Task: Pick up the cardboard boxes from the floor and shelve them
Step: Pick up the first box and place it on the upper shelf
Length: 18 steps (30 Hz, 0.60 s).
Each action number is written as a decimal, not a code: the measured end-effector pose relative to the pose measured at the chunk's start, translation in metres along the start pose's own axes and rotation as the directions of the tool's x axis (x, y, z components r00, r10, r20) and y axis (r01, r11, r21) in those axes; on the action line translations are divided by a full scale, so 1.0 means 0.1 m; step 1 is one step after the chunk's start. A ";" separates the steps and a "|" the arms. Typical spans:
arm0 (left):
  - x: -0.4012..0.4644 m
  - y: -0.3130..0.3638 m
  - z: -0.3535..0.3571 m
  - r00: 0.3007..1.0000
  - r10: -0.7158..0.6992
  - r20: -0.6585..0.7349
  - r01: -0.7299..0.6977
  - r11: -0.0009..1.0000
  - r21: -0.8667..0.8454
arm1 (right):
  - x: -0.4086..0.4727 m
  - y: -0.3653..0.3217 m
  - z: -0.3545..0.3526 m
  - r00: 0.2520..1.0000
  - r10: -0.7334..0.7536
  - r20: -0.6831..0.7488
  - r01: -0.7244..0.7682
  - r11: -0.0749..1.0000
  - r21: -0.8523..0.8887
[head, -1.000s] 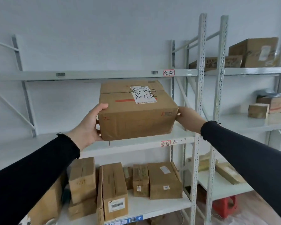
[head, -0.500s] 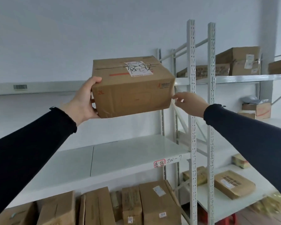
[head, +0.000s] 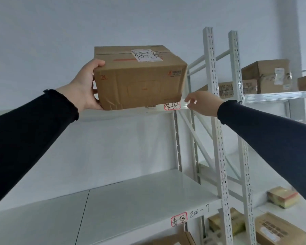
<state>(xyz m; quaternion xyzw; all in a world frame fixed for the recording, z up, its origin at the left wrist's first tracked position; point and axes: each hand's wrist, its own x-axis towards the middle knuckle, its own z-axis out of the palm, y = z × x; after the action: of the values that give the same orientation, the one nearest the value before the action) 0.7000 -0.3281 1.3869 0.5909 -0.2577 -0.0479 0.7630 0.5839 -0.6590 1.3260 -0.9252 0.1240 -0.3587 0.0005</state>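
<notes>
1. Cardboard box (head: 140,80) is up at the top shelf (head: 42,113) of the white rack, bottom edge level w/ the shelf's front lip; can't tell if it's resting on the shelf or just above it.
2. Left hand (head: 86,89) has the box's left end: thumb over the top-left edge, fingers wrapped under the lower-left corner. Grip is closed round the box, palm against the side.
3. Right hand (head: 204,103) is at the box's lower-right corner, beside the shelf lip. Fingers loosely curled, part open, holding nothing; fingertips (head: 188,101) are right by the corner, can't tell if touching.
4. Both arms in dark long sleeves, reaching up and fwd.
5. Box top has a white label (head: 146,55) w/ black handwriting, a red stripe to its left, tape across. Front face reads "2L" in red at top left, small red logo at top right.
6. Shelf lip under the box carries a barcode sticker and a red-bordered tag (head: 172,106) w/ handwritten chars.
7. Middle shelf (head: 131,200) below is bare white; its front edge has another red-bordered tag (head: 178,221) and "20-7" written beside it.
8. Right of the perforated uprights (head: 214,121), the next bay's top shelf holds more brown boxes (head: 267,76); lower levels there hold smaller parcels (head: 282,197), blurred.
</notes>
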 end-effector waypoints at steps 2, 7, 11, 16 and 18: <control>0.21 0.04 0.01 1.000 0.016 0.013 -0.016 1.000 0.002 | 0.19 0.04 0.03 1.000 -0.001 -0.023 0.000 0.999 -0.033; 0.71 0.07 0.06 0.998 0.039 0.041 -0.039 0.999 0.002 | 0.62 0.16 0.15 0.998 0.018 -0.066 -0.019 1.000 -0.017; 1.01 0.01 0.16 0.999 -0.001 0.041 0.000 1.000 0.030 | 0.87 0.21 0.26 0.996 0.018 -0.093 -0.010 0.997 0.082; 1.24 -0.09 0.30 0.997 -0.046 0.064 0.042 0.997 0.069 | 1.16 0.31 0.45 0.987 -0.020 -0.162 0.042 0.990 0.132; 1.36 -0.14 0.35 0.996 -0.027 0.090 0.021 0.997 0.067 | 1.26 0.37 0.53 0.987 -0.033 -0.160 0.059 0.986 0.156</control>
<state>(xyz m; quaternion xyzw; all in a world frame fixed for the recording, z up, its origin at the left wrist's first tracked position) 0.8049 -0.4141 1.4260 0.6162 -0.2866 -0.0755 0.7297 0.7002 -0.7289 1.3665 -0.8936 0.0729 -0.4392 0.0568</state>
